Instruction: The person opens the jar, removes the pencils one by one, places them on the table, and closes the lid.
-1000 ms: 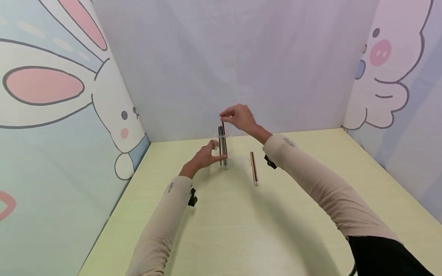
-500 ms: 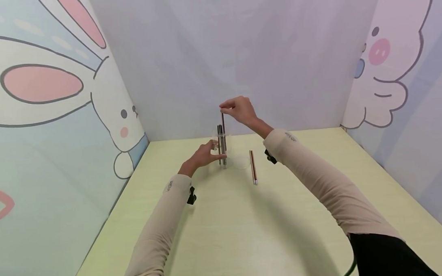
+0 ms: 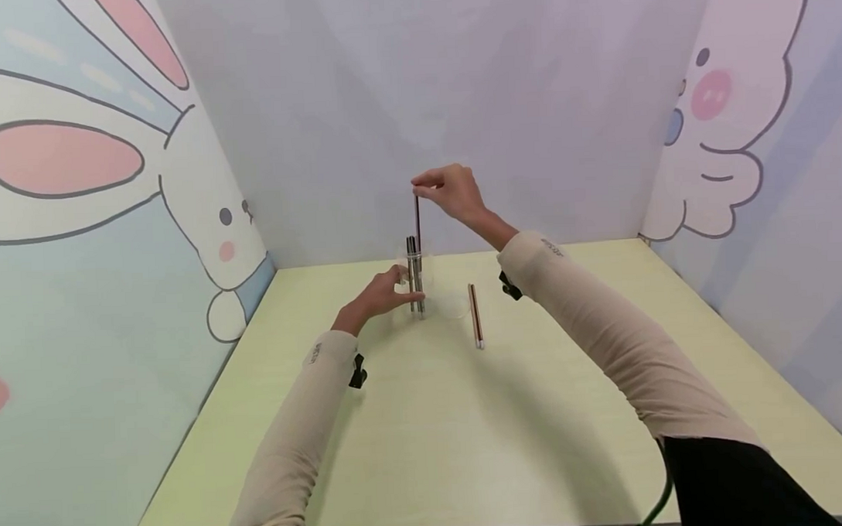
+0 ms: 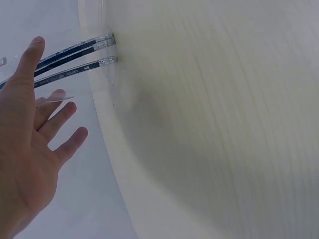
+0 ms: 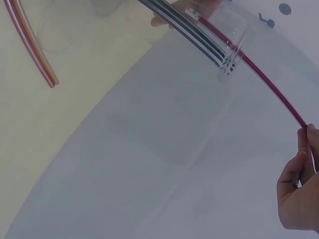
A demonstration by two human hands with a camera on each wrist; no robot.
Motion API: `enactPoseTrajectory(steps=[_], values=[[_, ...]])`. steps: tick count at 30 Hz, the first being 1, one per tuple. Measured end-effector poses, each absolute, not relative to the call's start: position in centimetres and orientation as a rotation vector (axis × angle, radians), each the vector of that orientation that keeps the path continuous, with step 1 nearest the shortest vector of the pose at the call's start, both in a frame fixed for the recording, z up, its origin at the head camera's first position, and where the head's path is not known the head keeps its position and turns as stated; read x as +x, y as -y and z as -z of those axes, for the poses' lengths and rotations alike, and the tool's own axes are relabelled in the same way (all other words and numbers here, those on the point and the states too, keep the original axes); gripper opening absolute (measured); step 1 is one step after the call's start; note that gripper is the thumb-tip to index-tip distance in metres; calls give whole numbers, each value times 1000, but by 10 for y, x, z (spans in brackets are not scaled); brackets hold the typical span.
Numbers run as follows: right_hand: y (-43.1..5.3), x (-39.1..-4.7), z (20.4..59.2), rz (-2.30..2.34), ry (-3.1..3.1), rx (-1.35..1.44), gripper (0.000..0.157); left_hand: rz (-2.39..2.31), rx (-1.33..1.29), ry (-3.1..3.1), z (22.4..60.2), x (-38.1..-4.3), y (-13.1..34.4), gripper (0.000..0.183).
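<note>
Two hands work at a clear cup [image 3: 427, 277] near the far edge of the pale desk [image 3: 413, 433]. The left hand [image 3: 383, 294] holds the cup from the side, thumb across the near face and fingertips on the far side, with the other fingers spread loosely. At least three dark pencils [image 4: 85, 67] stand in the cup, silver ends down, one of them marked HB. The right hand [image 3: 453, 192], raised above the cup, pinches the top of a red pencil [image 3: 417, 217] between thumb and fingers. That pencil is upright, its silver lower end within the cup and much of its length above the rim, beside the dark ones. Whether the cup's base touches the desk is hard to tell. To the right, two pencils [image 3: 475, 315], one red and one orange, lie side by side on the desk. A clear disc [image 3: 453, 305] lies between them and the cup. Beige sleeves [image 3: 576, 304] cover both forearms, and a plain pale backdrop [image 3: 319, 127] hangs behind the desk.
</note>
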State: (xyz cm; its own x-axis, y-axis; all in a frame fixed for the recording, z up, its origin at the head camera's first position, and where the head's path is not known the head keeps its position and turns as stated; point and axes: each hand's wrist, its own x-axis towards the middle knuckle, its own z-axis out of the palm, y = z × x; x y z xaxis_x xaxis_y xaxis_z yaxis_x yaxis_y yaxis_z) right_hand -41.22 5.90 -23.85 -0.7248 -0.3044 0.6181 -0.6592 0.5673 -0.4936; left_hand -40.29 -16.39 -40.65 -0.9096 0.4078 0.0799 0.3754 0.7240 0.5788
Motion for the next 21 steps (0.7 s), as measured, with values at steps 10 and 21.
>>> enactPoseTrajectory(steps=[10, 21], values=[[-66, -407, 218, -1047, 2263, 712, 25, -942, 720, -2854, 406, -401, 168, 79], [-82, -412, 203, -1055, 2211, 646, 26, -923, 724, -2855, 406, -402, 168, 82]])
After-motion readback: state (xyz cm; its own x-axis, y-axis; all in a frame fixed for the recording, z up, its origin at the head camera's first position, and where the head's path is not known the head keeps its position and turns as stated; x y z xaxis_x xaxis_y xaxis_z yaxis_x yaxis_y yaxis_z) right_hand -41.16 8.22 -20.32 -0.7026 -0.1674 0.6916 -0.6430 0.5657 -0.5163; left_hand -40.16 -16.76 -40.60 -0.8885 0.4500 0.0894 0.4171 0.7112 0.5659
